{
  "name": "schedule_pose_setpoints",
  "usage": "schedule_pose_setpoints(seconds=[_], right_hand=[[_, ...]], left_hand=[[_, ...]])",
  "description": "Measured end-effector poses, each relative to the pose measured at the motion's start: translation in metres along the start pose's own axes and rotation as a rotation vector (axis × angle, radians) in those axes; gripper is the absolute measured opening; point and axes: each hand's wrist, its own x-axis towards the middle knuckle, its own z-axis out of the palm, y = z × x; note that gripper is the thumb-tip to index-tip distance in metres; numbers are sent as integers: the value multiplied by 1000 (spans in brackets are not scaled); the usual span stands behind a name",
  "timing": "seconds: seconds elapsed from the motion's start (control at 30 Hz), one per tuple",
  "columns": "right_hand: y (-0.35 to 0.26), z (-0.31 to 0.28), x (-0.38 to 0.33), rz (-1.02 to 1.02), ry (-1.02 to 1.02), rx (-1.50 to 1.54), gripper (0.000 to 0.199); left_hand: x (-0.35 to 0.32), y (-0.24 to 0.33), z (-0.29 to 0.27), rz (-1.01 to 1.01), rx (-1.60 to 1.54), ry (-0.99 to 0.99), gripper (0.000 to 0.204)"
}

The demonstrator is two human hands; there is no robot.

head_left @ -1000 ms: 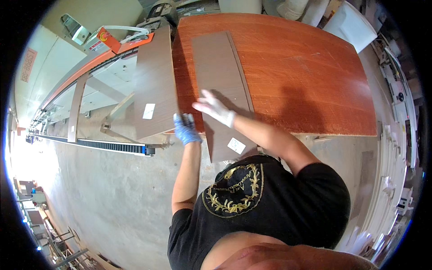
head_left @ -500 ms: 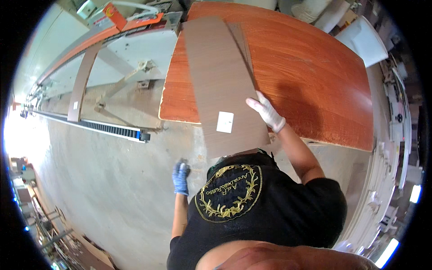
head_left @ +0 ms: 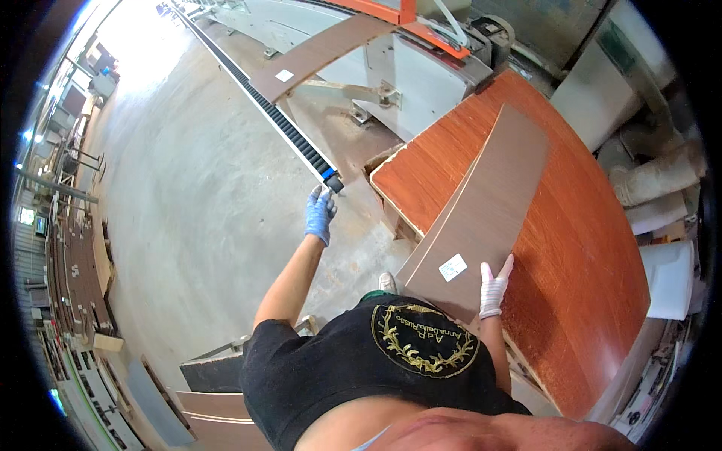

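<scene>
A long brown panel [head_left: 492, 192] with a white label [head_left: 453, 267] lies on a reddish wood-grain board [head_left: 579, 263]. Part of another brown panel [head_left: 430, 252] shows beneath it, fanned out at a slight angle. My right hand [head_left: 494, 288], in a white glove, rests at the upper panel's right edge near its close end, thumb and finger spread apart. In a blue glove, my left hand [head_left: 320, 216] reaches forward with fingers stretched toward the capped end of a narrow roller rail [head_left: 301, 143]. Whether the fingertips touch the cap I cannot tell.
Another labelled brown panel [head_left: 323, 56] spans from the roller rail to a grey machine [head_left: 429, 83] with orange trim. A white bin [head_left: 668, 278] stands beyond the board at right. More brown panels [head_left: 218, 406] lie beside me at lower left, near a dark-sided stand [head_left: 214, 372].
My view has turned left, so the board now appears farther right. My left hand has risen from beside my body toward the roller rail's end. My right hand stays at the panel's edge.
</scene>
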Motion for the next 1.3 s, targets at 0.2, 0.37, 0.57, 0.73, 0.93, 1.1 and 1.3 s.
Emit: schedule_pose_setpoints(seconds=[0.2, 0.37, 0.57, 0.73, 0.93, 1.1, 1.3], right_hand=[[-3, -8, -2, 33, 12, 20, 81], [-13, -9, -2, -2, 47, -40, 78], [-19, -8, -2, -36, 79, -23, 76], [-9, -9, 1, -18, 109, 6, 79], [-88, -19, 11, -244, 112, -764, 81], [-134, 37, 47, 27, -222, 461, 72], [-166, 36, 71, 320, -600, 1025, 51]], left_hand=[[3, 63, 57, 435, -22, 142, 44], [76, 84, 100, -350, -502, -115, 93], [180, 76, 120, 64, -730, 249, 52], [147, 42, 133, -55, -545, 173, 41], [-39, -27, 185, -128, -204, -156, 17], [-102, -38, 200, -224, -6, -442, 21], [-218, -37, 154, -87, 273, -675, 27]])
